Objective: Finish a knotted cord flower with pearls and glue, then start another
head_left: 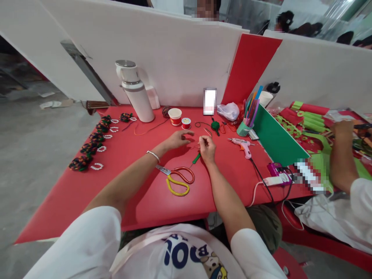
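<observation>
Pinched, my right hand (207, 149) hides anything held; my left hand (178, 141) is loose. Nearby, a green-handled tool (197, 158) slants toward seven o'clock.

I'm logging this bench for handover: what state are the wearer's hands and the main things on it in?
Left hand, open, fingers loosely bent
Right hand, fingertips pinched together
Scissors, lying flat; blades partly hidden, so open or shut unclear
Green-handled tool, lying flat
Glue gun, lying on its side
Flask, upright, lid on
Paper cup, upright, uncovered
Spool, upright
Phone, propped upright, screen bright
Pen holder, upright, filled
</observation>
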`<state>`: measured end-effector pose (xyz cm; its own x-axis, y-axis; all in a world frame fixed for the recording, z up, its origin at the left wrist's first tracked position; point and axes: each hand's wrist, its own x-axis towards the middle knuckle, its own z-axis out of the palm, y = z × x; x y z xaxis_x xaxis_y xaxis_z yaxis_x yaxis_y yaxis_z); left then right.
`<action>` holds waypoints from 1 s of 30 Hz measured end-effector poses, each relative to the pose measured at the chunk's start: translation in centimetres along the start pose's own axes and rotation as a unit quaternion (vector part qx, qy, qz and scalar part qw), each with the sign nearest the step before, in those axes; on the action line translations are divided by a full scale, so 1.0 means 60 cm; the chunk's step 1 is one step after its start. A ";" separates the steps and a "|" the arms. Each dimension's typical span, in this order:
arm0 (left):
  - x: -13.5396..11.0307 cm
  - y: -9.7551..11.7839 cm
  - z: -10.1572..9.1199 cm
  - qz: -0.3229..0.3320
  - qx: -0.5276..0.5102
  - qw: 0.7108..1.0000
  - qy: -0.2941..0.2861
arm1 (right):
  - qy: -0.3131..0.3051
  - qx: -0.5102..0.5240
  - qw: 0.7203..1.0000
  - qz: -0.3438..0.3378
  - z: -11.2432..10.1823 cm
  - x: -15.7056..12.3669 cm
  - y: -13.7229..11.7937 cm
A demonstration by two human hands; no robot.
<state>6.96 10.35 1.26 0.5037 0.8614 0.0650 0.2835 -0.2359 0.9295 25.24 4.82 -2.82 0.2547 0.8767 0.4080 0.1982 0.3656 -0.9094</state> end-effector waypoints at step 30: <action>-0.281 -0.004 0.037 0.222 0.310 0.921 -0.081 | -0.208 -0.330 0.912 -0.129 -0.003 -0.002 0.012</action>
<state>0.25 -5.11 -0.86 0.7831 0.5517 0.2870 0.4066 -0.8034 0.4351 25.52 4.94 -3.48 -0.2343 0.8809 0.4113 0.7621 0.4291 -0.4849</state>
